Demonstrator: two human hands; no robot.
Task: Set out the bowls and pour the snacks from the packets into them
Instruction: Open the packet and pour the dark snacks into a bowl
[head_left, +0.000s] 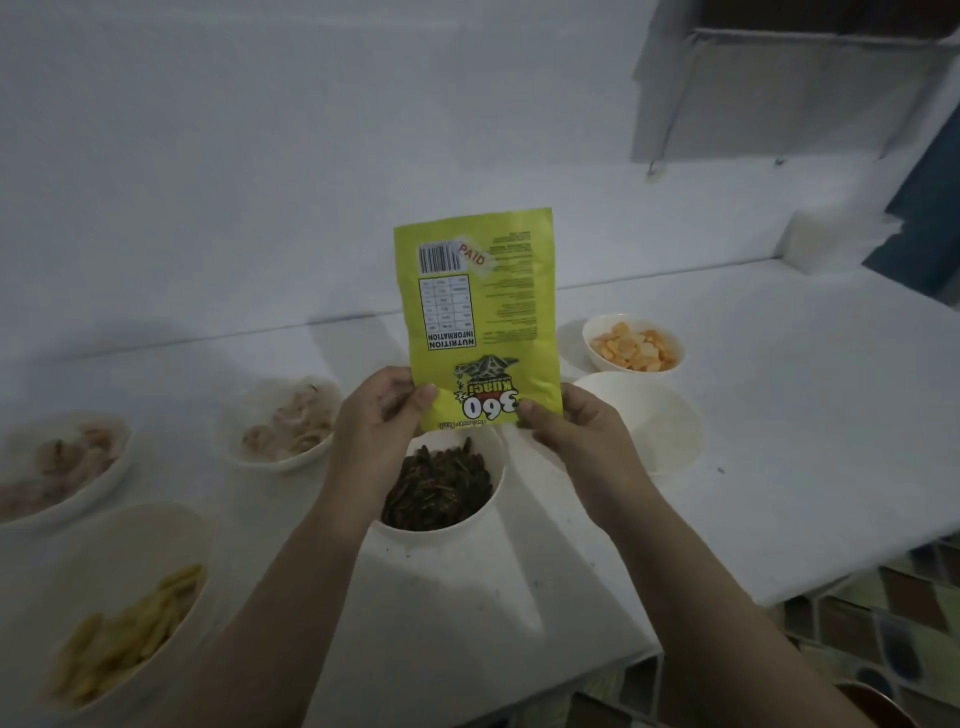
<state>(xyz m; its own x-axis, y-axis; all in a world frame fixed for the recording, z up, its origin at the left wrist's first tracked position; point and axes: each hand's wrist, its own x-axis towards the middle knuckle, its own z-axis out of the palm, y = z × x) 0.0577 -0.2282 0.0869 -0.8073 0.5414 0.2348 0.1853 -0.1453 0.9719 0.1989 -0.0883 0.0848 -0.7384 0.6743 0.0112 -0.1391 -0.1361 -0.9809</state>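
A yellow-green packet (480, 317) is held upside down above the white desk (779, 441), its printed back toward the camera, a barcode and a "PAID" sticker at the upper end. The lower end is pinched at both corners: the left hand (376, 415) grips the left corner, thumb laid on the print, and the right hand (563, 431) grips the right corner, fingers curled behind.

Directly below the packet a white bowl (457, 519) is seen on the desk, filled with dark seeds (436, 488). Just right of it an empty white bowl (649, 421) is set, and beyond that a bowl of orange-and-white pieces (634, 345).

To the left, a bowl of pale pinkish snacks (283, 421) is noted, with a second similar bowl (62, 462) at the frame's left edge. Nearest the camera on the left, a bowl of yellow sticks (124, 623) is placed. Lighting is dim; finer print on the packet cannot be read.
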